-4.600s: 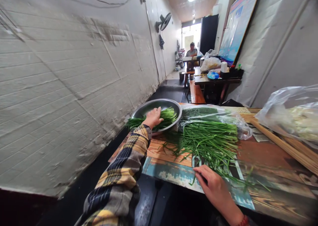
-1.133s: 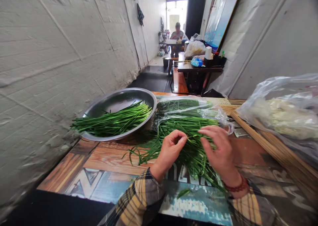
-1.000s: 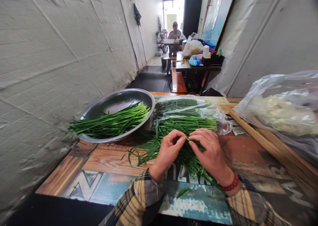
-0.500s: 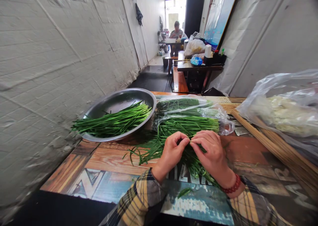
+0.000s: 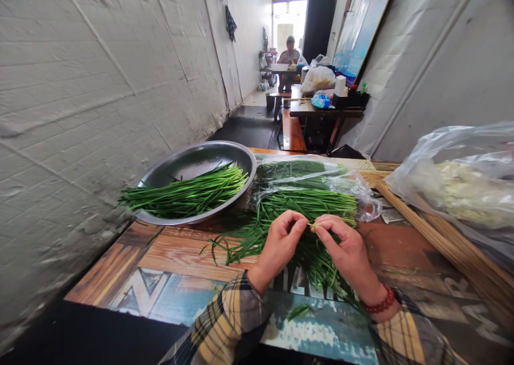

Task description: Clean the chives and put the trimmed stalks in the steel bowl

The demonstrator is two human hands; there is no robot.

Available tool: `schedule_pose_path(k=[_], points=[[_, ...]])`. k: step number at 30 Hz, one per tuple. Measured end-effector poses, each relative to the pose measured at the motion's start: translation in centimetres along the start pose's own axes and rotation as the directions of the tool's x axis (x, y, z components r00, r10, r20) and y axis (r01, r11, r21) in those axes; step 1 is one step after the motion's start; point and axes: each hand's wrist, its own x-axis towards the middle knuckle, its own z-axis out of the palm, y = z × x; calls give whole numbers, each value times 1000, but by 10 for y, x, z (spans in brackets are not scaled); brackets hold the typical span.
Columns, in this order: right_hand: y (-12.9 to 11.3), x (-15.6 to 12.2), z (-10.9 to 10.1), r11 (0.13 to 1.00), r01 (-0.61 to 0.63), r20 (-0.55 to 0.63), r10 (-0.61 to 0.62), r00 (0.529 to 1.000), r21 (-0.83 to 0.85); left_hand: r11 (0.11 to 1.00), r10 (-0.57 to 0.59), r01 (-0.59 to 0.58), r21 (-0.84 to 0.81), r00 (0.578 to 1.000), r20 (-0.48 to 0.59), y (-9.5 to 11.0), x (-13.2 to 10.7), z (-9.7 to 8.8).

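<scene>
Between my two hands stretches the pale end of a garlic chive point(image 5: 312, 225). My left hand point(image 5: 281, 242) pinches it between thumb and forefinger, and my right hand point(image 5: 343, 247) pinches it close by on the other side. Below and behind both hands lies a loose pile of garlic chives point(image 5: 244, 242) on the table. A thick bunch of chives point(image 5: 307, 202) sits just beyond, partly in a clear plastic bag point(image 5: 341, 177). To the left, a steel basin point(image 5: 176, 164) holds a neat bundle of chives point(image 5: 193, 194) whose leaf tips hang over its rim.
Long wooden skewers point(image 5: 437, 231) lie at the right of the patterned table point(image 5: 176, 252), beside a clear bag of pale shredded food point(image 5: 469, 188). A scrap of leaf point(image 5: 299, 311) is near the front edge. A person point(image 5: 289, 54) sits at a far table.
My hands have drawn slightly apart, the right one moving right, so a short length of chive now shows between the fingertips. The view has shifted a little.
</scene>
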Motion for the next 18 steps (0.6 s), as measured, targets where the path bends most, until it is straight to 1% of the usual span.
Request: schedule_pose_path(k=[4,7,9,14,18], points=[[0,0,1,1000,-8,23,8,1000,-2,999,26,-26,-23,999,24,-3,0,2],[-3,0,1,1000,-7,80,5,997,28,999,25,-25,-33,1000,0,-5,0,2],[-4,0,1,998,-20,121,13,993,54,999,21,-21,-33,1000,13,-4,0,1],[-4,0,-1,982,-135,217,105,971,128,998,4,0,-63,998,61,2,-1,1],[-2,-1,-1,947,-229,284,162,945,224,984,-31,48,-174,995,97,7,-1,3]])
